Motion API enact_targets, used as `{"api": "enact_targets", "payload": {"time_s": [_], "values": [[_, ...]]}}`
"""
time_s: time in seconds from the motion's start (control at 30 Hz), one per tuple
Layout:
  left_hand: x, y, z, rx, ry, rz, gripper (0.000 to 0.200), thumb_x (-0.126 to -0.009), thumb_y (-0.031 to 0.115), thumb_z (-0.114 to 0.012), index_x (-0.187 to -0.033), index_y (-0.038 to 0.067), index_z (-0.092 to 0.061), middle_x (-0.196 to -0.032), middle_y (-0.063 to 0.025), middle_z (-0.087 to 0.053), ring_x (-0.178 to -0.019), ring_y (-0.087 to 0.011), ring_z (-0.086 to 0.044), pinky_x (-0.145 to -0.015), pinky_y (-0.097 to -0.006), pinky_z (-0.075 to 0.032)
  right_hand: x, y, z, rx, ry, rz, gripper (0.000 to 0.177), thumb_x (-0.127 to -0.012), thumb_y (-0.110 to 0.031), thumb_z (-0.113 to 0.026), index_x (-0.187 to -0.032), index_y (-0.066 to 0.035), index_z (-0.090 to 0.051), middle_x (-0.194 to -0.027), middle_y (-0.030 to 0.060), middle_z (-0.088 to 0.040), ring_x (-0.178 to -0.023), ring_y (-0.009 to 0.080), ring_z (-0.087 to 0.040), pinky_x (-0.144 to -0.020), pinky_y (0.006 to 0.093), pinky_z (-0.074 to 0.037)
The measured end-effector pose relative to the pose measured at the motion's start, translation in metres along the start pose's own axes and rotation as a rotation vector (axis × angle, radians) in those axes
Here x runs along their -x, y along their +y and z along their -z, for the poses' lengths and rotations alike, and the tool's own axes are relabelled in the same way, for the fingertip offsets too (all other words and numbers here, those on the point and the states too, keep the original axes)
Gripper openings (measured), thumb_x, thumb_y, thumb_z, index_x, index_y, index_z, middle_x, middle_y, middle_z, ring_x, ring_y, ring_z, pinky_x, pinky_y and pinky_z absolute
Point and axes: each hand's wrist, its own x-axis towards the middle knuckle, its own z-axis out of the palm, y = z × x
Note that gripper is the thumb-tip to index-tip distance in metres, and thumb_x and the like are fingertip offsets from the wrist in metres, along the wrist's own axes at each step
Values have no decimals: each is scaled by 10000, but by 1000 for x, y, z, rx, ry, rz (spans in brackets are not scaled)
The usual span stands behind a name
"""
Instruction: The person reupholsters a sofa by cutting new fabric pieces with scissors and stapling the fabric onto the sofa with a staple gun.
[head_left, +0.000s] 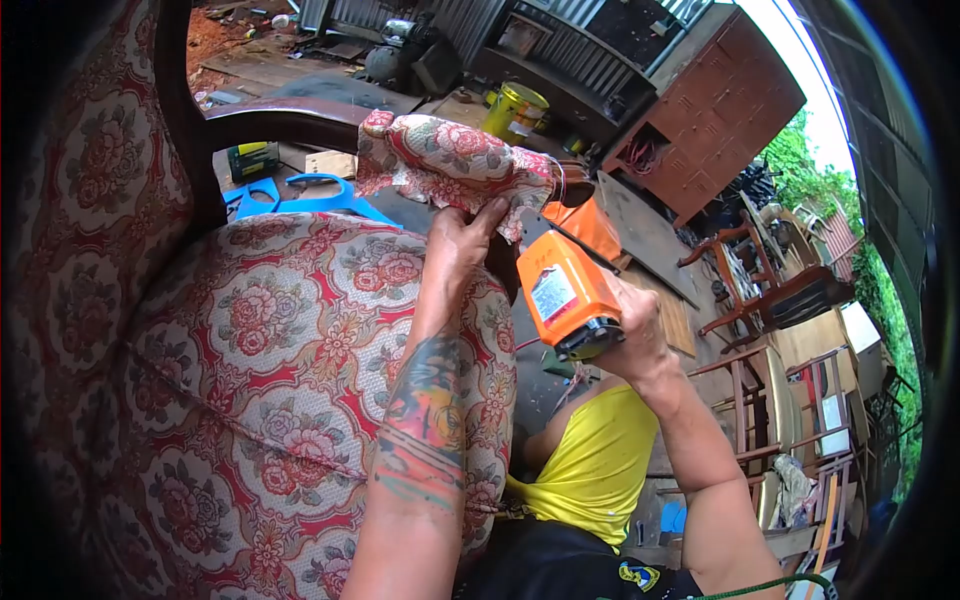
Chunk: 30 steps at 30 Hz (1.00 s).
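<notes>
A chair with floral upholstery fills the left side, its seat [270, 330] and backrest [100, 150] in the same rose pattern. Matching fabric [455, 150] wraps the armrest pad, with ragged loose edges hanging below. My left hand [463, 240] pinches that hanging edge, thumb up against the cloth under the pad. In my right hand [640, 325] is an orange power tool [560, 285], which looks like a staple gun, with a pale label and a dark end facing me. The tool is beside the armrest's front end, its far part partly hidden.
Blue plastic pieces [310, 195] lie beyond the seat. Further back are a yellow bucket [515, 110], a machine [400, 55] and a reddish-brown cabinet [710, 100]. Wooden chair frames [770, 270] are piled at the right. My knee in yellow shorts [600, 460] is close below the tool.
</notes>
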Motion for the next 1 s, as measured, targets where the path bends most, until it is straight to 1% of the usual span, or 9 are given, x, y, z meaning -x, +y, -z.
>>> {"api": "enact_targets", "payload": {"time_s": [0.13, 0.2, 0.27, 0.43, 0.5, 0.63, 0.7, 0.93, 1.0], "values": [[4, 7, 0, -43, 7, 17, 412, -874, 337, -717, -946, -69, -714, -835, -117, -725, -756, -142, -620, -734, -331, -493, -13, 1, -2, 125, -21, 13, 651, -649, -266, -842, -1175, 21, -588, -948, 173, -696, -834, 304, -706, -727, 385, -572], [7, 12, 0, -91, 7, 56, 425, -874, 339, -703, -947, -79, -706, -841, -138, -726, -773, -157, -638, -743, -343, -498, -20, 1, -5, 138, -28, 5, 653, -654, -264, -839, -1182, 22, -583, -934, 170, -696, -825, 300, -707, -722, 381, -572], [-1, -6, -2, -34, 12, 22, 424, -872, 334, -693, -950, -82, -703, -846, -153, -727, -786, -174, -655, -748, -351, -502, -25, 3, -13, 154, -21, 4, 656, -669, -257, -832, -1200, 25, -568, -898, 162, -696, -796, 289, -710, -707, 367, -572], [-2, -7, 0, -3, 19, -14, 433, -862, 326, -670, -960, -95, -690, -861, -198, -727, -818, -221, -696, -756, -367, -514, -28, 1, -21, 168, -3, 36, 641, -672, -234, -829, -1196, 29, -571, -896, 158, -698, -792, 283, -712, -702, 363, -573], [-5, -5, 3, -184, 23, 91, 454, -858, 343, -673, -949, -102, -687, -849, -202, -725, -796, -232, -700, -740, -370, -517, -26, 0, -22, 190, -12, -2, 637, -671, -231, -829, -1192, 31, -575, -919, 158, -698, -797, 284, -712, -710, 365, -574], [2, 1, 1, -104, 18, 55, 477, -849, 358, -681, -914, -114, -681, -820, -208, -719, -779, -227, -698, -726, -374, -519, -33, -2, -21, 187, 17, 25, 638, -670, -238, -829, -1190, 34, -577, -946, 163, -697, -803, 286, -712, -719, 367, -575], [-1, -7, -2, 36, 29, -22, 486, -849, 369, -683, -884, -116, -679, -799, -213, -713, -772, -223, -696, -716, -370, -519, -36, -2, -21, 202, 3, 20, 631, -675, -235, -824, -1188, 35, -578, -955, 170, -694, -812, 288, -711, -724, 372, -575], [-5, -17, -3, -25, 79, -13, 539, -848, 406, -688, -843, -133, -662, -774, -237, -696, -752, -223, -693, -694, -376, -517, -44, -11, -16, 187, -93, -57, 588, -681, -217, -813, -1175, 8, -587, -949, 177, -690, -817, 312, -707, -718, 395, -576], [-5, -15, -1, -71, 52, 24, 581, -838, 441, -693, -802, -137, -653, -741, -256, -678, -722, -249, -699, -663, -398, -513, -49, -20, -14, 164, -108, -120, 615, -669, -205, -818, -1194, -4, -570, -924, 187, -687, -805, 337, -703, -713, 414, -575]]}}
